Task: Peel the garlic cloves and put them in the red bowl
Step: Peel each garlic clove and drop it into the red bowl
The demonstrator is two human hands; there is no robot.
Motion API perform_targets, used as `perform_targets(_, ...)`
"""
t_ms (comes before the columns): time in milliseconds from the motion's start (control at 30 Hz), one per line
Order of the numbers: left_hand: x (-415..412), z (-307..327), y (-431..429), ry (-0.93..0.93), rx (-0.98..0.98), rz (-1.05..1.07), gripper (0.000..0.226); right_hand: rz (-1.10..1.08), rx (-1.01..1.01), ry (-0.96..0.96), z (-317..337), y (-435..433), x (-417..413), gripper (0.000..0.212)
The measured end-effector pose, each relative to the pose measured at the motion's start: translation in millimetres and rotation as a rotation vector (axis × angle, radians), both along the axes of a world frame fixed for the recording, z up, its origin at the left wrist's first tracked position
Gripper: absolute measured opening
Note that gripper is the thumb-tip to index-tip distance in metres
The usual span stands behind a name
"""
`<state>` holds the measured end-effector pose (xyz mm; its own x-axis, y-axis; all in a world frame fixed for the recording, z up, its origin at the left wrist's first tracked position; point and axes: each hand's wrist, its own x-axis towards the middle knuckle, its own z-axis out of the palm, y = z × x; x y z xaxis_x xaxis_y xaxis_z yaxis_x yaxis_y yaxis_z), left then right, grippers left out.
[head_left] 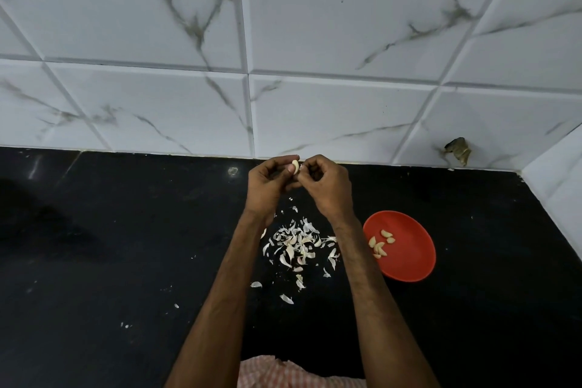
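Marble-veined white tiles (315, 25) rise behind the fingers, and a black counter (110, 246) spreads beneath them. Papery skins (299, 242) lie scattered on it, just below the fingers. Lower right of them sits the red bowl (412, 258). The left hand (271, 183) and right hand (327, 186) meet, fingers curled. Several peeled cloves (381, 246) rest in the bowl. One garlic clove (295, 166) is pinched between both hands' fingertips, raised above the counter.
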<state>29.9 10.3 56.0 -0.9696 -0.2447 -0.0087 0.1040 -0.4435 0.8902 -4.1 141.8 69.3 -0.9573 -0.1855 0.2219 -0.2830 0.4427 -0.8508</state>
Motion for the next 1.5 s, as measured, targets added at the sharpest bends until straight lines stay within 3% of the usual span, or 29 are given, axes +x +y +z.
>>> perform_targets(100, 0.6, -0.6, -0.6, -0.020, 0.048, -0.051, 0.019, 0.039, -0.103, -0.065, 0.3, -1.3, 0.1, 0.018)
perform_targets(200, 1.1, 1.8, -0.1, -0.024, 0.068, -0.073, 0.022, 0.055, -0.151, -0.075, 2.8, -3.6, -0.5, 0.010)
perform_targets(300, 2.5, 1.4, -2.1, -0.050, 0.104, -0.029, 0.021, 0.003, -0.199, -0.106, -2.7, -2.8, -2.3, 0.024)
perform_targets(367, 3.2, -2.2, -5.4, -0.075, 0.103, 0.005, 0.019, -0.010, -0.112, -0.093, -13.9, 0.0, -2.6, 0.029)
perform_targets(433, 4.0, -7.3, -8.2, -0.114, 0.084, 0.034, 0.019, 0.071, 0.102, -0.133, -31.2, 3.4, -1.2, 0.007)
perform_targets(500, 5.2, -12.9, -8.8, -0.161, 0.057, 0.073, 0.019, 0.159, 0.292, -0.205, -48.4, 6.0, 1.6, 0.024)
perform_targets(567, 6.9, -17.5, -7.8, -0.190, 0.038, 0.101, 0.019, 0.130, 0.304, -0.207, -54.4, 4.3, 5.3, 0.023)
perform_targets(700, 8.1, -22.3, -6.0, -0.215, -0.014, 0.122, 0.017, -0.048, 0.249, -0.137, -45.1, -1.8, 6.3, 0.020)
perform_targets(867, 7.9, -21.6, 1.8, -0.205, -0.119, 0.145, 0.011, 0.007, -0.189, -0.245, -35.9, -9.1, 6.6, 0.015)
perform_targets(1000, 9.4, -22.6, 5.3, -0.146, -0.274, 0.157, 0.006, 0.014, -0.104, -0.130, -32.2, -10.9, 6.3, 0.013)
perform_targets(1200, 9.2, -25.0, 0.0, -0.082, -0.524, 0.129, 0.004, 0.017, 0.221, 0.007, -21.4, -7.4, 0.1, 0.022)
perform_targets(1367, 10.6, -18.1, 2.9, -0.064, -0.523, 0.076, 0.002, 0.035, 0.237, -0.023, -22.3, -0.3, -5.1, 0.023)
perform_targets(1500, 9.1, -14.7, 10.3, -0.146, -0.314, 0.062, 0.007, 0.051, 0.198, -0.036, -22.8, 8.1, -7.0, 0.021)
